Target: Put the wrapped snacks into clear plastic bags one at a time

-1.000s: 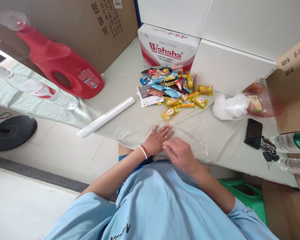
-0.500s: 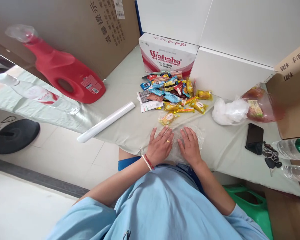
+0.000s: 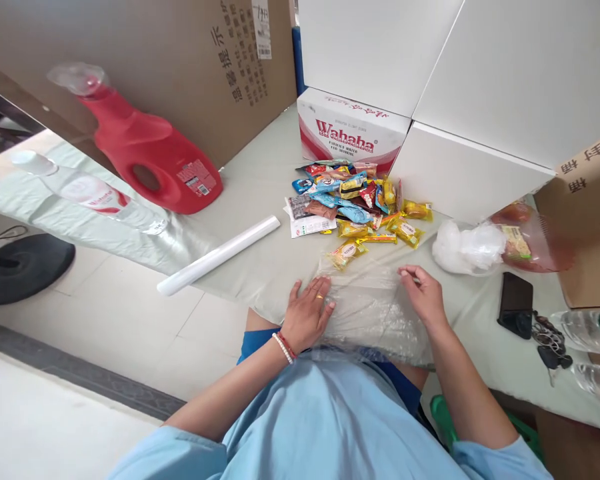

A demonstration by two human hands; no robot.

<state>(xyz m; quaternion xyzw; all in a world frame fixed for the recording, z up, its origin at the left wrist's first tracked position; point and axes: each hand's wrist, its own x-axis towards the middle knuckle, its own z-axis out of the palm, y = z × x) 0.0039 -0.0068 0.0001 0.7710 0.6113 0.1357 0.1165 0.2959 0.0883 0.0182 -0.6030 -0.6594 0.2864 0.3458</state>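
Clear, crinkled plastic film point(image 3: 367, 313) spread on the pale cloth-covered counter point(image 3: 260, 280), not yet flat; heap of colourful wrapped snacks point(image 3: 350, 207) just beyond.
Open left hand point(image 3: 305, 313) palm-down on its left side; right hand point(image 3: 424, 297) curled at the far right corner, pinch uncertain. Hard to make out: bag or single sheet, near edge by light-blue shirt point(image 3: 340, 420).

Table point(image 3: 260, 183) near edge: plastic film point(image 3: 365, 313) | beyond film: snacks point(image 3: 353, 212) | behind snacks: carton point(image 3: 353, 137) | left of film: roll point(image 3: 219, 255) | far left: jug point(image 3: 167, 143) | right: phone point(image 3: 515, 300), then keys point(image 3: 554, 358)
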